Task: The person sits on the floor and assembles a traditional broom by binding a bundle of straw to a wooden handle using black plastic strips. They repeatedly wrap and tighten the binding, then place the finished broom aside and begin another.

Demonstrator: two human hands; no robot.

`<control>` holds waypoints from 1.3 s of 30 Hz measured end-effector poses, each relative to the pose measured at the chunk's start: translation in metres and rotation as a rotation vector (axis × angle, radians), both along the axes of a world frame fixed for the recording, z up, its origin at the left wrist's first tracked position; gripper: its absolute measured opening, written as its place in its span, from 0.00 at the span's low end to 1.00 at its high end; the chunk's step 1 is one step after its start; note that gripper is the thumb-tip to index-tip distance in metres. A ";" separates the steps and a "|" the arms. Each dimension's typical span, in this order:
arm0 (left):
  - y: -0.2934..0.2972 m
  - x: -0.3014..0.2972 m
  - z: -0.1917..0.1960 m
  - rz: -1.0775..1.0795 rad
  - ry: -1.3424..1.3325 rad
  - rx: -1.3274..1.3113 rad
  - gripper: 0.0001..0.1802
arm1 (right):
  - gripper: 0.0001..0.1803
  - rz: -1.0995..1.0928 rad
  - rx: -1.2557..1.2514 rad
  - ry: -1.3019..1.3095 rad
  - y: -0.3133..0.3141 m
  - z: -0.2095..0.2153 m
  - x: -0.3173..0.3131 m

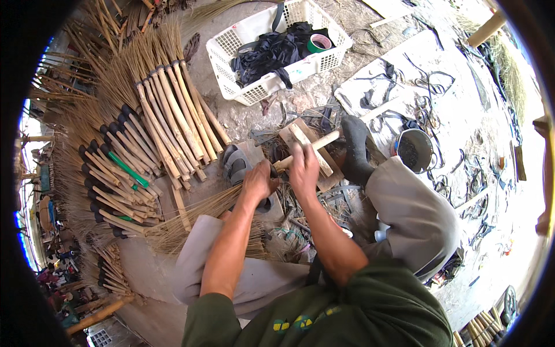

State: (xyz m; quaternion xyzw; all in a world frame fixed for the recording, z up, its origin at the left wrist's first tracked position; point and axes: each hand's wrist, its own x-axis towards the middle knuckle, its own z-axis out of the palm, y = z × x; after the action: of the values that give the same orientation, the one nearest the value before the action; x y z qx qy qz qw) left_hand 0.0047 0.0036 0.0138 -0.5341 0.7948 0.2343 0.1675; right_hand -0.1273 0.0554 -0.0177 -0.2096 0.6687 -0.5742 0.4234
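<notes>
My left hand [259, 183] is closed round a broom where its straw bristles [211, 209] meet the wooden handle [325, 140]. The bristles fan out toward my lap on the left, and the handle slants away to the far right, passing by my dark boot [355, 149]. Over the handle, my right hand [304, 169] is closed, its fingertips a little blurred; what they pinch is hidden. Under the handle lies a pale wooden block [321, 161] on a darker board [333, 181]. A grey sandal [235, 165] is beside my left hand.
Rows of straw brooms [188, 133] lie at the left, many with black-wrapped necks. A white plastic basket [248, 95] at the back holds black strips and a tape roll [318, 43]. A metal bucket [415, 150] stands at right. Scraps and black strips litter the floor.
</notes>
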 end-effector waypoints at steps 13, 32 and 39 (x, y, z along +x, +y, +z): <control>-0.047 -0.004 0.001 0.244 -0.038 0.703 0.11 | 0.18 0.465 0.133 0.060 0.044 -0.057 0.029; -0.078 0.008 -0.032 0.303 -0.057 1.117 0.09 | 0.17 0.362 0.113 -0.007 0.039 -0.037 0.034; -0.010 0.011 -0.019 -0.011 0.074 -0.098 0.20 | 0.18 0.321 0.103 0.207 0.041 -0.039 0.049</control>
State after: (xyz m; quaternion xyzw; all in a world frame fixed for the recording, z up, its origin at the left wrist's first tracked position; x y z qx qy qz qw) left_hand 0.0159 -0.0064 -0.0050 -0.5281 0.8141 0.2137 0.1128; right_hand -0.0787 0.0966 -0.0569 -0.3494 0.6951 -0.4395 0.4490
